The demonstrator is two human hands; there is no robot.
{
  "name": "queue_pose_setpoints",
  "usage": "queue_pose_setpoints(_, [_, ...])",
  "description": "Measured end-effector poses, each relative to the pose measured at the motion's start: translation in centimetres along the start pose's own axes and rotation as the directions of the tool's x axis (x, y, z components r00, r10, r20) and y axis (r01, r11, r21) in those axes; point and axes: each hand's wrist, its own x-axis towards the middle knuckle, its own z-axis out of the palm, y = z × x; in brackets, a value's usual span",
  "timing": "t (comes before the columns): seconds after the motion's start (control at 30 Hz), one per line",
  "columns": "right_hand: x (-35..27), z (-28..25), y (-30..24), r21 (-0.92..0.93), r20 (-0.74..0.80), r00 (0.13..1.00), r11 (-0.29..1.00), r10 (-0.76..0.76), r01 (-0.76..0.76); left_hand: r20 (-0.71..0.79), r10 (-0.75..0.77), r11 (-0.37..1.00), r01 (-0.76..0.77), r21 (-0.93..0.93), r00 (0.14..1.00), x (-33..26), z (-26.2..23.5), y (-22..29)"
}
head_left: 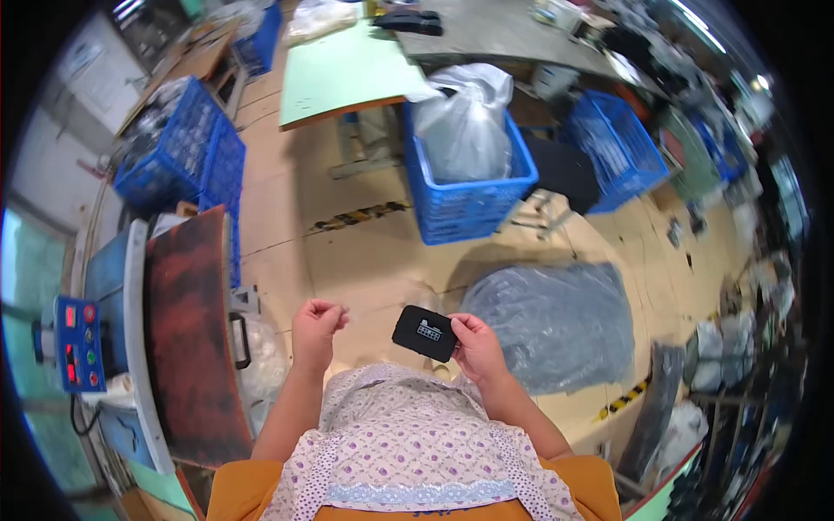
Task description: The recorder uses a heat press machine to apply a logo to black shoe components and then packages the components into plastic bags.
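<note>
My right hand (476,346) pinches a small black patch (425,333) by its right edge — a flat rounded rectangle with a pale mark on its face. It is out in front of my chest, over the floor, not resting on anything. Its long axis runs roughly left-right, tilted down a little toward the right hand.

My left hand (316,323) is curled into a loose fist, holding nothing that I can see, and it sits apart from the patch, at about the same height. The patch lies between the two hands, touching the right and clear of the left, with its free end pointing at the left hand.

The nearest surface is the dark rust-coloured press plate (187,330) on my left, beside the blue control box (76,343). A grey plastic bag (556,321) lies on the floor just right of the right hand. A blue crate (469,204) with a clear bag in it sits further ahead.
</note>
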Motion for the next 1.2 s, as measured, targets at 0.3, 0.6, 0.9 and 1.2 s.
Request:
queue_pose_setpoints(0.3, [-7.4,-9.4,-1.5,0.041,-0.289,0.922,0.959,-0.257,0.281,0.692,-0.468,0.859,0.096,0.503,0.549,-2.5,14.6,-4.4])
queue_pose_setpoints(0.6, [-16.6,-13.8,1.2,0.351,-0.594,0.772,0.789,-0.228,0.504,0.864,-0.458,0.877,-0.053,0.477,0.208,-7.8,24.1,-8.6])
queue_pose_setpoints(0.9, [-24.4,-22.1,6.7,0.248,-0.824,0.540,0.748,-0.171,0.616,0.843,-0.532,0.747,-0.420,0.514,0.085,-14.7,31.7,-15.9])
queue_pose_setpoints(1.2, [-35.8,-35.5,6.0,0.359,-0.855,0.495,0.509,-0.157,0.782,0.732,-0.681,0.694,-0.318,0.646,0.000,-26.6,41.7,-22.9])
